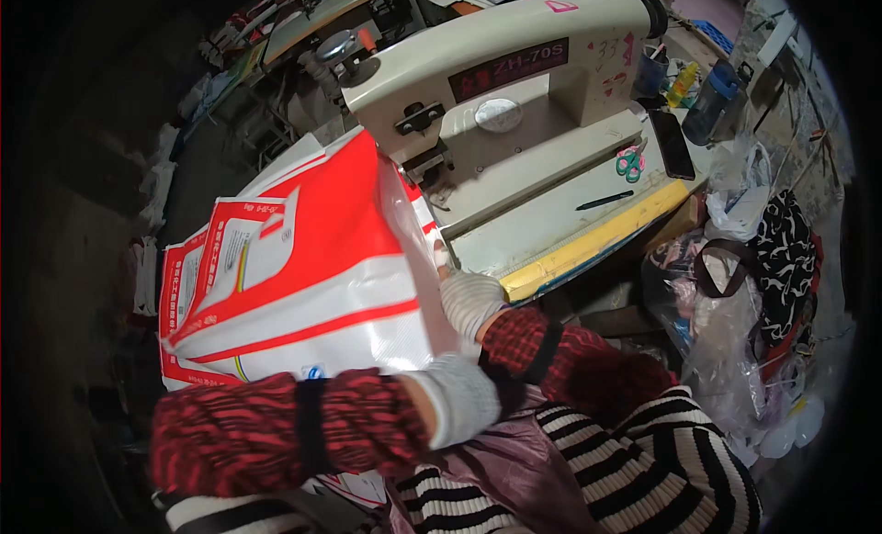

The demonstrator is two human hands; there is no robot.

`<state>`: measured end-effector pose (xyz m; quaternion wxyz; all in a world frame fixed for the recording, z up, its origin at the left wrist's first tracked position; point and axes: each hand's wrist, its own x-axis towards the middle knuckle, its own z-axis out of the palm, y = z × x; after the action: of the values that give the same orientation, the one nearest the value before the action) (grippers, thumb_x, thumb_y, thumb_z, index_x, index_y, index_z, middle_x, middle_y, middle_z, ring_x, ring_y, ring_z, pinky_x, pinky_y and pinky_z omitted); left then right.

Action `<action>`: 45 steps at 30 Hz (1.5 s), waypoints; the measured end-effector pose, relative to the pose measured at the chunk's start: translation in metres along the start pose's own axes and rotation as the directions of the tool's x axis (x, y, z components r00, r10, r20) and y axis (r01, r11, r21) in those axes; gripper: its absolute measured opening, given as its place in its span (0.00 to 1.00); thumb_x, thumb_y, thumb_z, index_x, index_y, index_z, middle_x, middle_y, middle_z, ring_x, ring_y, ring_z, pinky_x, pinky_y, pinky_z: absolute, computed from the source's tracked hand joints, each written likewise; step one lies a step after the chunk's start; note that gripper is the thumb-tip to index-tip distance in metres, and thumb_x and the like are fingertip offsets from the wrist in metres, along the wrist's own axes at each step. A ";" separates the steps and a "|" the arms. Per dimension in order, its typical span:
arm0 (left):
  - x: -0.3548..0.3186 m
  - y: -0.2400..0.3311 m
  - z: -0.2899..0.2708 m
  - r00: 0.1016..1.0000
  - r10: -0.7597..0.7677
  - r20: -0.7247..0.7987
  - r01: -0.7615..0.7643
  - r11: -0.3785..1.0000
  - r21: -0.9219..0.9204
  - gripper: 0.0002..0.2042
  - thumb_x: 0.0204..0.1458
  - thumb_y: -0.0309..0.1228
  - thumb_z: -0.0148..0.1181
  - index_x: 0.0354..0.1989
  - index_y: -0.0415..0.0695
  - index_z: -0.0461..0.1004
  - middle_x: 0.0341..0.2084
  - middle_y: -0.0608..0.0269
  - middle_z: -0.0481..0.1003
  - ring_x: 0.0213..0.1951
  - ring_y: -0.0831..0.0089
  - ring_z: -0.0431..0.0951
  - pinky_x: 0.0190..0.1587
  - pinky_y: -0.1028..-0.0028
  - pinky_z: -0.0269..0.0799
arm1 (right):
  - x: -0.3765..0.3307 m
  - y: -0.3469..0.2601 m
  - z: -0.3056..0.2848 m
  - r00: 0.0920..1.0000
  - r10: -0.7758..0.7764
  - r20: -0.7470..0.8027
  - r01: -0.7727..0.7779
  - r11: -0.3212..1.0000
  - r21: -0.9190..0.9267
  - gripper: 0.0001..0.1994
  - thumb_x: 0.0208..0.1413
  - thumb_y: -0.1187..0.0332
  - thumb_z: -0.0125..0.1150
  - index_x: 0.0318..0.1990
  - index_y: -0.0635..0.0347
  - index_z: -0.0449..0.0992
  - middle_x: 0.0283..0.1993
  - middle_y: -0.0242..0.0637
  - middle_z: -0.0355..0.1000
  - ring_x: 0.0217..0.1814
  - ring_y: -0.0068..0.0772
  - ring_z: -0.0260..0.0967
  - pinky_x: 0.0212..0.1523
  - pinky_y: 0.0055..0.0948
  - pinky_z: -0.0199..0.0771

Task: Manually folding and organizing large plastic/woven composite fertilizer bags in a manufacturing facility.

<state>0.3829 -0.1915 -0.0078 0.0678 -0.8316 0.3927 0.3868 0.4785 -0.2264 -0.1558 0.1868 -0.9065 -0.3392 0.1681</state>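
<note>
A red and white woven plastic bag (358, 240), printed and glossy, stands tilted with its right edge against the sewing head of a cream industrial sewing machine (418, 66). My right hand (470, 302), in a pale striped knit glove, is closed at the bag's right edge, beside the machine bed. A bare fingertip shows above the glove. Lower down, close to my body, my left hand (457, 399) in a whitish glove lies by the bag's lower right corner. Its fingers are hidden, so its grip cannot be made out. Both forearms wear red and black patterned sleeves.
On the machine table lie small scissors (630, 163), a black pen (604, 201) and a phone (672, 144). A dark bottle (712, 107) with a blue lid stands behind. Yellow padding (597, 245) edges the table. Plastic bags (735, 323) and cloth hang at right.
</note>
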 end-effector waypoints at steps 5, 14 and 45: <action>-0.056 -0.055 -0.034 0.959 -0.267 -0.089 0.274 0.959 0.069 0.09 0.45 0.31 0.54 0.31 0.43 0.79 0.18 0.60 0.74 0.24 0.59 0.76 0.25 0.61 0.73 | 0.026 -0.001 -0.015 0.995 0.098 -0.037 -0.099 0.994 -0.047 0.36 0.54 0.71 0.46 0.69 0.65 0.39 0.34 0.42 0.77 0.34 0.41 0.76 0.31 0.41 0.75; 0.038 -0.014 0.009 0.969 0.093 -0.230 -0.094 0.996 0.005 0.07 0.38 0.30 0.57 0.20 0.39 0.78 0.14 0.53 0.74 0.19 0.58 0.76 0.20 0.58 0.69 | 0.012 0.005 -0.014 0.996 0.087 0.037 -0.090 0.994 0.064 0.30 0.54 0.71 0.40 0.65 0.72 0.46 0.34 0.52 0.76 0.35 0.49 0.76 0.34 0.44 0.75; 0.051 -0.085 0.033 0.992 -0.104 -0.073 0.067 0.917 -0.394 0.12 0.42 0.38 0.55 0.29 0.44 0.79 0.23 0.48 0.76 0.28 0.51 0.77 0.32 0.59 0.73 | 0.082 0.010 -0.026 0.999 0.033 0.007 -0.033 0.999 0.031 0.26 0.55 0.70 0.43 0.62 0.69 0.54 0.33 0.54 0.75 0.33 0.52 0.75 0.32 0.47 0.73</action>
<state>0.4430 -0.1505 -0.0819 -0.1008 -0.8617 0.2735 0.4153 0.5538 -0.1838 -0.1527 0.1969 -0.9085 -0.3222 0.1791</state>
